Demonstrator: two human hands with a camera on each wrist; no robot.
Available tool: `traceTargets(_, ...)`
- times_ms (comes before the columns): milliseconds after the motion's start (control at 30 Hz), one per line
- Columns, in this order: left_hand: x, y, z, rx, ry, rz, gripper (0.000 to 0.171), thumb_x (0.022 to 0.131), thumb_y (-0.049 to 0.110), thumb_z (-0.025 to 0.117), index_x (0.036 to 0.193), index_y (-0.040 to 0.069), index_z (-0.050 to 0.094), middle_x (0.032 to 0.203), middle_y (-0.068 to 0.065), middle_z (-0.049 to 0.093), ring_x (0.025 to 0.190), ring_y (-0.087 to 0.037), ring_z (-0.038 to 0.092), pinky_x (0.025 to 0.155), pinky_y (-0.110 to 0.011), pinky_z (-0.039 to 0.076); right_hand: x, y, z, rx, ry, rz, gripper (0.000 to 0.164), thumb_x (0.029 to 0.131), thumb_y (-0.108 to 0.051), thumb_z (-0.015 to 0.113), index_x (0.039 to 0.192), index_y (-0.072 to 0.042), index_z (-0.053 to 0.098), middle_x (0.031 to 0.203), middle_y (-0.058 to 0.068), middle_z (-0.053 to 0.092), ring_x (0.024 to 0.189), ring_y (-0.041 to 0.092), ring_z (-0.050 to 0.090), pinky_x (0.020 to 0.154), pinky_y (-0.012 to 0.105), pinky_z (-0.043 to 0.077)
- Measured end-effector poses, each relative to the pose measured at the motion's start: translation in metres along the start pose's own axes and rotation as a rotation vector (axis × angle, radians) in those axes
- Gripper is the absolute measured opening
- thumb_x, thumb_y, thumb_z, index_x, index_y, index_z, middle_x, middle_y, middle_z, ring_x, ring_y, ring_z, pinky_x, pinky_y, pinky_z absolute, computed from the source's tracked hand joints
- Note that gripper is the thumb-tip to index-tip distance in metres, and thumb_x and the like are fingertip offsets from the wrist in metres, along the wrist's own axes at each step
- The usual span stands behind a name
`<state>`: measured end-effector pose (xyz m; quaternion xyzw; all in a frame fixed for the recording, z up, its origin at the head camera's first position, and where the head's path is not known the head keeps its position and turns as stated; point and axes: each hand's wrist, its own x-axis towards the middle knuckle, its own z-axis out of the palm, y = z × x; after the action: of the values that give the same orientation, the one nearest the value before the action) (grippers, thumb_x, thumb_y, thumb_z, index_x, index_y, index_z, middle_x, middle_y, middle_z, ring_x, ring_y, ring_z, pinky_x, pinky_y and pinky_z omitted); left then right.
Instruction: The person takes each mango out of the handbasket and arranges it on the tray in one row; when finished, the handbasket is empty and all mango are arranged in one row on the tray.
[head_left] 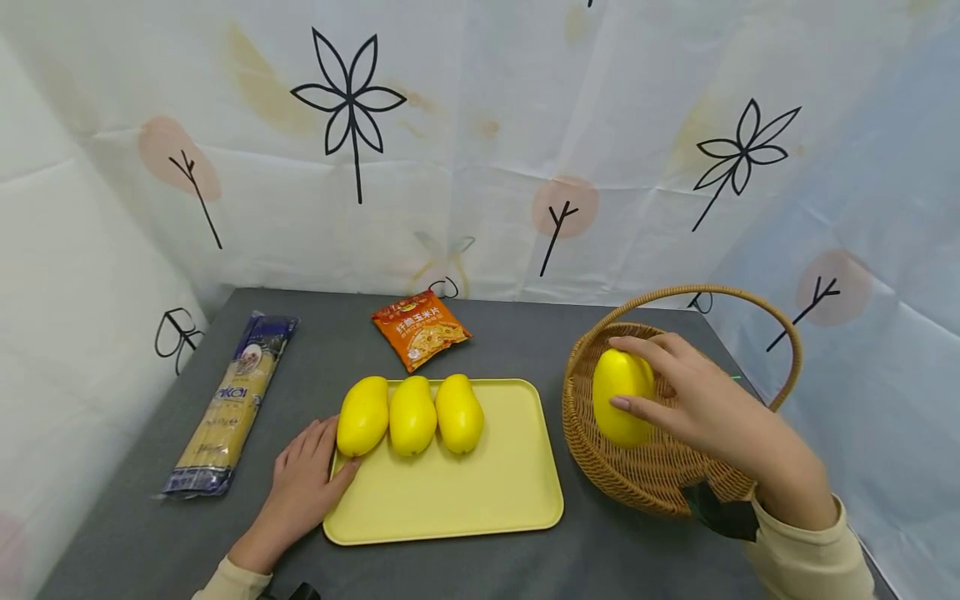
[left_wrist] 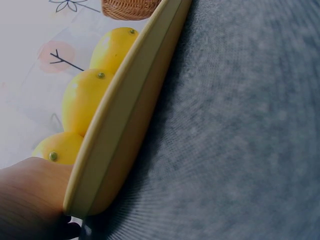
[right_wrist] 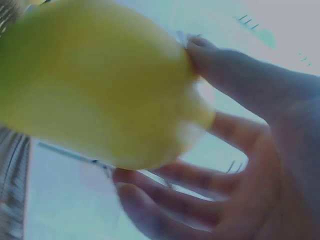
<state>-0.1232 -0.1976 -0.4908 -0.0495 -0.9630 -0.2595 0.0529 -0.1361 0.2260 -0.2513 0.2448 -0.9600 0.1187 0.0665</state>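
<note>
My right hand [head_left: 697, 400] grips a yellow mango [head_left: 622, 398] over the wicker basket [head_left: 573, 417], thumb on one side and fingers on the other. In the right wrist view the same mango [right_wrist: 100, 85] looks large and blurred, with the fingers curled around its end. Three more mangoes [head_left: 412, 417] lie side by side along the far left part of a yellow tray [head_left: 465, 500]. At the tray's left edge rests my left hand [head_left: 303, 479], its fingers extended beside the leftmost mango and its thumb by the rim. The left wrist view shows the tray's side wall [left_wrist: 125, 110] close up.
A pack of noodles [head_left: 232, 408] lies left of the tray. Behind the tray is an orange snack packet [head_left: 422, 329]. The basket's tall handle [head_left: 787, 333] arches over its right side. Patterned cloth [head_left: 465, 150] hangs behind the grey table [head_left: 300, 567].
</note>
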Motion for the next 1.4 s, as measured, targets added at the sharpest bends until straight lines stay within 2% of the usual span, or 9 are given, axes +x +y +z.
traceTargets(133,0.0,0.0,0.0,0.001,-0.003,-0.005,0.073,0.086,0.052,0.047,0.139,0.007,0.026,0.138,-0.019,0.029,0.127,-0.038,0.02,0.095,-0.059,0.013,-0.004,-0.022,0.004,0.015,0.135,-0.033,0.058,0.077,-0.045,0.063,0.128,-0.025,0.042,0.116,-0.004,0.044,0.083,0.008,0.046,0.065,0.027,0.048)
traceTargets(233,0.001,-0.001,0.001,0.006,-0.002,-0.008,0.073,0.086,0.052,0.046,0.139,0.007,0.026,0.138,-0.018,0.029,0.128,-0.038,0.02,0.094,-0.059,0.014,-0.004,-0.037,0.011,0.035,0.18,-0.071,0.059,0.077,-0.045,0.063,0.126,-0.02,0.041,0.12,-0.006,0.042,0.086,0.004,0.048,0.066,0.025,0.05)
traceTargets(467,0.0,-0.002,0.002,0.009,-0.001,-0.006,0.072,0.086,0.052,0.046,0.139,0.007,0.027,0.137,-0.018,0.03,0.128,-0.037,0.02,0.094,-0.058,0.014,0.0,-0.056,0.043,0.034,0.188,-0.062,0.067,0.078,-0.05,0.06,0.134,-0.025,0.032,0.118,-0.001,0.039,0.073,0.005,0.051,0.062,0.02,0.048)
traceTargets(567,0.0,0.0,0.001,0.004,0.003,-0.005,0.071,0.086,0.051,0.046,0.139,0.008,0.027,0.137,-0.017,0.03,0.127,-0.037,0.02,0.095,-0.058,0.014,0.003,-0.059,0.06,0.023,0.181,-0.051,0.068,0.076,-0.051,0.062,0.133,-0.026,0.035,0.114,0.005,0.038,0.069,0.006,0.048,0.058,0.017,0.045)
traceTargets(733,-0.001,0.001,0.001,0.0,0.006,-0.003,0.071,0.086,0.051,0.047,0.139,0.008,0.026,0.137,-0.017,0.031,0.127,-0.037,0.02,0.095,-0.058,0.013,0.007,-0.063,0.086,-0.021,0.178,-0.044,0.062,0.074,-0.049,0.065,0.124,-0.019,0.044,0.111,0.007,0.038,0.074,0.008,0.045,0.059,0.017,0.044)
traceTargets(900,0.0,-0.001,0.002,0.005,0.022,0.007,0.071,0.086,0.05,0.048,0.139,0.008,0.027,0.136,-0.016,0.032,0.127,-0.037,0.021,0.095,-0.057,0.014,0.008,-0.067,0.112,-0.081,0.217,-0.03,0.064,0.07,-0.046,0.07,0.116,-0.009,0.045,0.11,0.008,0.041,0.082,0.013,0.048,0.066,0.023,0.049)
traceTargets(1100,-0.001,-0.003,0.004,0.015,0.035,0.016,0.07,0.085,0.05,0.049,0.138,0.008,0.029,0.135,-0.015,0.033,0.127,-0.036,0.022,0.096,-0.056,0.014,0.01,-0.069,0.137,-0.182,0.269,-0.018,0.066,0.067,-0.044,0.074,0.111,-0.004,0.046,0.101,0.009,0.049,0.075,0.018,0.05,0.062,0.027,0.048)
traceTargets(1233,-0.001,-0.002,0.004,0.013,0.034,0.017,0.071,0.085,0.05,0.049,0.138,0.007,0.028,0.135,-0.015,0.032,0.127,-0.036,0.022,0.096,-0.056,0.014,0.012,-0.068,0.151,-0.22,0.285,0.032,0.069,0.066,-0.041,0.075,0.117,-0.005,0.045,0.101,0.01,0.051,0.072,0.02,0.051,0.058,0.029,0.048)
traceTargets(1400,-0.001,-0.002,0.003,0.011,0.029,0.017,0.07,0.085,0.049,0.049,0.138,0.007,0.029,0.136,-0.015,0.032,0.127,-0.036,0.022,0.096,-0.056,0.014,0.014,-0.068,0.167,-0.241,0.266,0.106,0.068,0.068,-0.04,0.074,0.125,-0.014,0.047,0.105,0.013,0.049,0.073,0.024,0.05,0.052,0.031,0.047)
